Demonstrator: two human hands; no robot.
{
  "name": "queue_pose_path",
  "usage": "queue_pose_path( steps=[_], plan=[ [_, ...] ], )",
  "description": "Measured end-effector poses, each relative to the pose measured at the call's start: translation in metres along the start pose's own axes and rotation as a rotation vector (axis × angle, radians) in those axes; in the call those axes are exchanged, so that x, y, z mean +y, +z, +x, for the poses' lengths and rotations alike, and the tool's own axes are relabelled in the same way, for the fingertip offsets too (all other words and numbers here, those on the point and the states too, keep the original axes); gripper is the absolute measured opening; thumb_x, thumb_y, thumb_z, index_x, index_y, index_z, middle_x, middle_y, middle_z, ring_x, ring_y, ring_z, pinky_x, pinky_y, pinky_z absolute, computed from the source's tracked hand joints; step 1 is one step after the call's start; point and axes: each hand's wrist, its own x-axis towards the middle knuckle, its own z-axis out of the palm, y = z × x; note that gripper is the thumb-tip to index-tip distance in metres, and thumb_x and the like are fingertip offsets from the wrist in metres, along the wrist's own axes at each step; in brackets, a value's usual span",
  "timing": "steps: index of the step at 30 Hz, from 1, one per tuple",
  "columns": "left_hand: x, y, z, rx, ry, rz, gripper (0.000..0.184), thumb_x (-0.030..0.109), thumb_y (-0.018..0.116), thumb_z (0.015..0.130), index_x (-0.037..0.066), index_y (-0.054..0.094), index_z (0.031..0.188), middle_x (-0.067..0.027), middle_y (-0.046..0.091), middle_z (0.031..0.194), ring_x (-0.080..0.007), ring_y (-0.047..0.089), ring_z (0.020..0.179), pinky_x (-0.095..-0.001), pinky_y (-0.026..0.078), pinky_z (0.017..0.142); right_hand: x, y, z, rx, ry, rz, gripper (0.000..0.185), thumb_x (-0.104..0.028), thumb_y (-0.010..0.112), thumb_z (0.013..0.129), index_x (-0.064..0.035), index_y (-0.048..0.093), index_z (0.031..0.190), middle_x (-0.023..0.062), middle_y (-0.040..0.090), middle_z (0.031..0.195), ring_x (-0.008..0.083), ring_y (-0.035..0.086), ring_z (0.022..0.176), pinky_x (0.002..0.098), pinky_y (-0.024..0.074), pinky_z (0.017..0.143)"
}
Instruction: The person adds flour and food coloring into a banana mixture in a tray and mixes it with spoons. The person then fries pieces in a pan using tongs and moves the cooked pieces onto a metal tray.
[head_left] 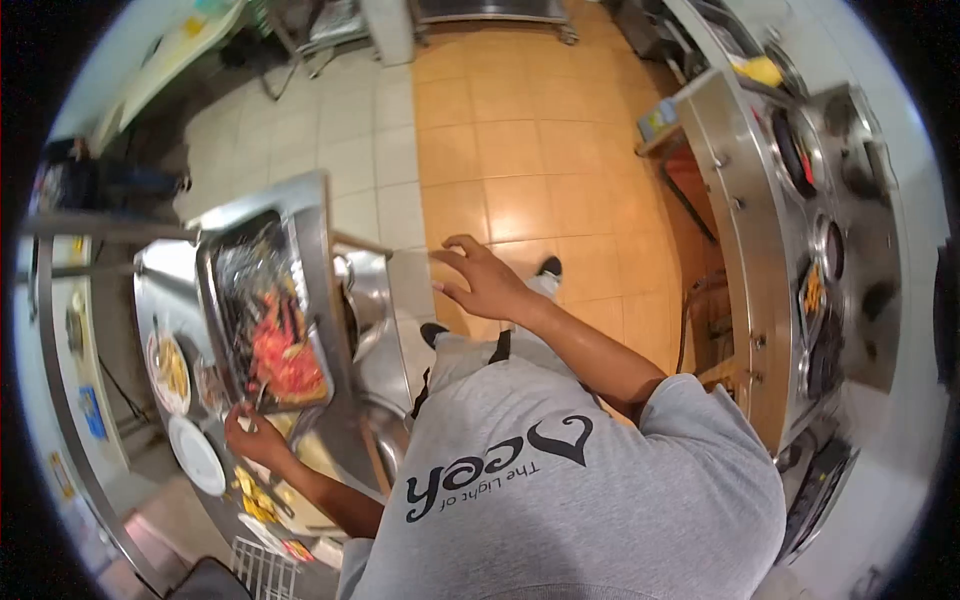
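At the lower corner of a metal tray (321,345), my left hand (258,442) has its fingers pinched together around a small thin item, too small to name. Inside the tray lie red and orange food pieces (285,350) and crumpled clear plastic wrap (250,265). My right hand (485,281) hangs in front of my body over the floor, fingers spread, holding nothing. Left of the tray is a plate of yellowish food (170,370); below that sits a white plate (197,456).
Yellow food pieces (257,497) lie near my left forearm. A wire rack (263,572) is at the lower left. Along the right runs a metal stove counter (745,230) with pans (793,150). Another person (115,182) is at the far left.
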Motion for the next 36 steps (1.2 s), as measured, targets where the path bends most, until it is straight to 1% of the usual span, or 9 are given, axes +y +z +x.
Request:
queue_pose_path(
  steps=[4, 6, 8, 11, 18, 22, 25, 31, 36],
  plan=[
    [0.138, 0.008, 0.007, 0.079, 0.106, 0.22, 0.022, 0.027, 0.062, 0.08, 0.01, 0.066, 0.093, -0.0108, 0.062, 0.1, -0.031, 0.055, 0.095, -0.0395, 0.043, 0.082, 0.073, -0.063, -0.056, 0.167, 0.02, 0.025, 0.038, -0.03, 0.058, 0.086, -0.0079, 0.055, 0.117, 0.0154, 0.042, 0.125, 0.0342, 0.046, 0.113, 0.0402, 0.041, 0.094],
    [0.181, 0.015, 0.004, -0.085, -0.031, 0.321, 0.023, 0.031, 0.062, 0.079, 0.015, 0.068, 0.095, -0.0073, 0.063, 0.098, -0.0304, 0.057, 0.092, -0.0384, 0.044, 0.079, 0.111, -0.106, -0.091, 0.269, 0.09, 0.014, 0.036, -0.029, 0.058, 0.086, -0.0074, 0.056, 0.115, 0.0153, 0.042, 0.125, 0.0338, 0.047, 0.113, 0.0401, 0.0413, 0.093],
    [0.193, 0.035, -0.007, 0.038, 0.076, 0.442, 0.023, 0.032, 0.061, 0.078, 0.02, 0.068, 0.097, -0.0051, 0.064, 0.094, -0.0286, 0.059, 0.087, -0.0369, 0.045, 0.076, 0.149, -0.164, -0.134, 0.355, 0.16, 0.022, 0.034, -0.028, 0.058, 0.086, -0.0065, 0.057, 0.113, 0.0151, 0.044, 0.124, 0.0326, 0.048, 0.112, 0.0387, 0.0421, 0.092],
    [0.32, 0.044, -0.035, 0.31, 0.153, 0.348, 0.026, 0.028, 0.062, 0.078, 0.014, 0.066, 0.099, -0.0069, 0.065, 0.093, -0.0285, 0.06, 0.087, -0.0382, 0.045, 0.077, 0.218, -0.231, -0.215, 0.471, 0.299, 0.019, 0.034, -0.026, 0.058, 0.085, -0.006, 0.057, 0.112, 0.0151, 0.046, 0.122, 0.0315, 0.049, 0.111, 0.0373, 0.0429, 0.091],
    [0.568, 0.151, -0.091, -0.156, 0.424, -0.57, 0.022, 0.012, 0.06, 0.084, 0.003, 0.061, 0.104, -0.0122, 0.06, 0.106, -0.0275, 0.056, 0.097, -0.038, 0.042, 0.087, 0.313, -0.364, -0.356, 0.642, 0.792, 0.023, 0.03, -0.022, 0.058, 0.083, -0.0095, 0.059, 0.111, 0.0145, 0.05, 0.117, 0.0315, 0.051, 0.107, 0.0371, 0.0424, 0.091],
    [0.69, 0.184, -0.117, -0.546, 0.254, -0.87, 0.021, 0.012, 0.058, 0.086, 0.004, 0.06, 0.105, -0.0095, 0.06, 0.106, -0.022, 0.056, 0.095, -0.0343, 0.044, 0.086, 0.35, -0.408, -0.363, 0.757, 0.854, -0.001, 0.03, -0.022, 0.059, 0.083, -0.0095, 0.059, 0.11, 0.0143, 0.051, 0.114, 0.0323, 0.051, 0.106, 0.0378, 0.0423, 0.091],
    [0.779, 0.21, -0.133, -0.799, 0.303, -0.938, 0.021, 0.015, 0.057, 0.089, 0.003, 0.059, 0.106, -0.0089, 0.061, 0.104, -0.0183, 0.057, 0.091, -0.0297, 0.046, 0.078, 0.377, -0.453, -0.343, 0.898, 0.842, -0.313, 0.031, -0.017, 0.063, 0.08, -0.0115, 0.059, 0.11, 0.0141, 0.054, 0.106, 0.0304, 0.054, 0.095, 0.0364, 0.0457, 0.083],
    [0.94, 0.287, -0.17, -1.161, 0.376, -1.065, 0.021, 0.015, 0.056, 0.09, 0.002, 0.058, 0.106, -0.007, 0.061, 0.1, -0.0163, 0.059, 0.086, -0.0277, 0.047, 0.077, 0.481, -0.619, -0.317, 1.366, 0.881, -0.525, 0.036, -0.019, 0.07, 0.074, -0.008, 0.051, 0.103, 0.0165, 0.047, 0.111, 0.0379, 0.047, 0.102, 0.0451, 0.0433, 0.083],
    [1.091, 0.34, -0.172, -1.499, 0.411, -1.054, 0.021, 0.016, 0.055, 0.09, 0.001, 0.058, 0.106, -0.0058, 0.06, 0.098, -0.0151, 0.059, 0.085, -0.0266, 0.046, 0.076, 0.535, -0.731, -0.282, 1.118, 1.347, -0.628, 0.039, -0.032, 0.07, 0.074, -0.0082, 0.061, 0.104, 0.0131, 0.044, 0.119, 0.0329, 0.038, 0.111, 0.0479, 0.0395, 0.084]
  ],
)
